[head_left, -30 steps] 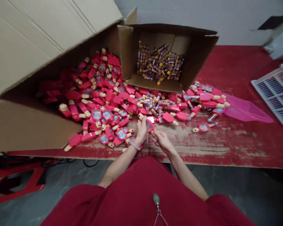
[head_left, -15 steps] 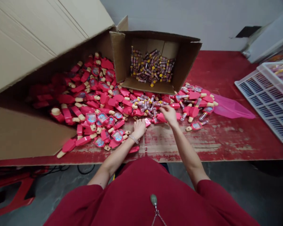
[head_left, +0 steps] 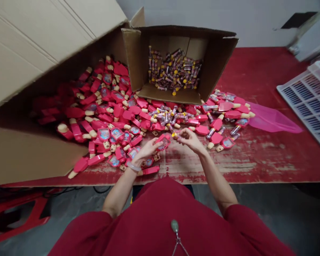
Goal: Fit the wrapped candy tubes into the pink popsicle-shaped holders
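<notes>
My left hand (head_left: 148, 149), with a pale bangle at the wrist, grips a red toy case (head_left: 163, 142) whose clear window faces up. Close to its right side, my right hand (head_left: 190, 140) pinches a small clear tube with a yellow cap (head_left: 176, 136). The capped end points toward the case. Behind both hands lies a loose heap of similar tubes (head_left: 166, 115). Many red cases with cream handles (head_left: 117, 113) are piled to the left, some with clear windows showing.
An open cardboard box (head_left: 170, 94) holding many tubes stands behind the hands. A large carton (head_left: 29, 153) lies at the left. On the red table (head_left: 256, 153), a pink translucent bag (head_left: 273, 119) and white plastic crates (head_left: 306, 96) are at the right.
My left hand has lifted a red case and turned its window up. My right hand has drawn back from the tube heap with a tube. The camera view has shifted slightly.
</notes>
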The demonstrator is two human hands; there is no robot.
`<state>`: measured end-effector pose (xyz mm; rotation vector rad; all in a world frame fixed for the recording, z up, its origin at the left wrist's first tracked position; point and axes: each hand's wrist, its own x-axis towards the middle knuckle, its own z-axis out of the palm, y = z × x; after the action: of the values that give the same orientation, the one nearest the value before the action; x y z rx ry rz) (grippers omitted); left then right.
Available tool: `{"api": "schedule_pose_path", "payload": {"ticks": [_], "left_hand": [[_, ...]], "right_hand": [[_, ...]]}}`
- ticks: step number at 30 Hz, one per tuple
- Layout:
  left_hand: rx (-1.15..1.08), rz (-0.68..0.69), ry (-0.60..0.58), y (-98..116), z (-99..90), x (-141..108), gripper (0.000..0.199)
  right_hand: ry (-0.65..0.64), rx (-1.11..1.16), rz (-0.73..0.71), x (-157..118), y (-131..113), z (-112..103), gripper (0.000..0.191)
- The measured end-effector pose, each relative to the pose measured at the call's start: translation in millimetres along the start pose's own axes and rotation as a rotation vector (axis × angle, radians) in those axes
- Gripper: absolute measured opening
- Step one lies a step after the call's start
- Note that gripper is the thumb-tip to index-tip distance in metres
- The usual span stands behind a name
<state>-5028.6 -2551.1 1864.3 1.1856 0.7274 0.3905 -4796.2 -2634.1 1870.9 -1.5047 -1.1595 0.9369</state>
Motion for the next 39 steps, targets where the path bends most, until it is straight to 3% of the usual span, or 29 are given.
{"api": "schedule_pose_path", "payload": {"ticks": [3,7,11,15,20,29,33,36,39], "left_hand": [[0.139,0.022,-0.064,8.3,2.2,-5.4,0.045],[0.242,-0.047,-0.235,24.4,-2.7,-17.3,0.042],[0.309,-0.182,-0.351,35.1,-11.1,-28.8,0.039],[0.345,-0.210,-0.404,43.5,-9.2,-37.0,0.035],[0.389,-0.228,-0.454,52.2,-1.2,-48.1,0.036],[0.535,-0.085,-0.445,59.7,7.6,-66.2,0.033],[0.794,0.206,-0.313,49.6,9.7,-68.1,0.029],[0.989,0.380,-0.241,35.5,7.7,-65.1,0.022],[1.122,0.478,-0.384,25.0,4.0,-60.1,0.023]], "right_hand": [[-0.046,-0.108,-0.103,-25.9,-4.9,2.9,0.034],[-0.138,-0.252,-0.195,-44.9,-10.9,11.3,0.035],[-0.203,-0.434,-0.424,-60.2,-18.7,15.7,0.030],[-0.209,-0.630,-0.607,-72.7,-32.3,14.2,0.028],[-0.260,-0.747,-0.589,-83.7,-48.7,7.2,0.029],[-0.289,-0.711,-0.497,-94.8,-62.8,9.3,0.030],[-0.286,-0.524,-0.336,-89.9,-57.8,8.1,0.032],[-0.448,-0.141,0.062,-83.9,-38.5,10.1,0.036],[-0.686,0.279,0.473,-81.3,-12.5,15.9,0.044]]}}
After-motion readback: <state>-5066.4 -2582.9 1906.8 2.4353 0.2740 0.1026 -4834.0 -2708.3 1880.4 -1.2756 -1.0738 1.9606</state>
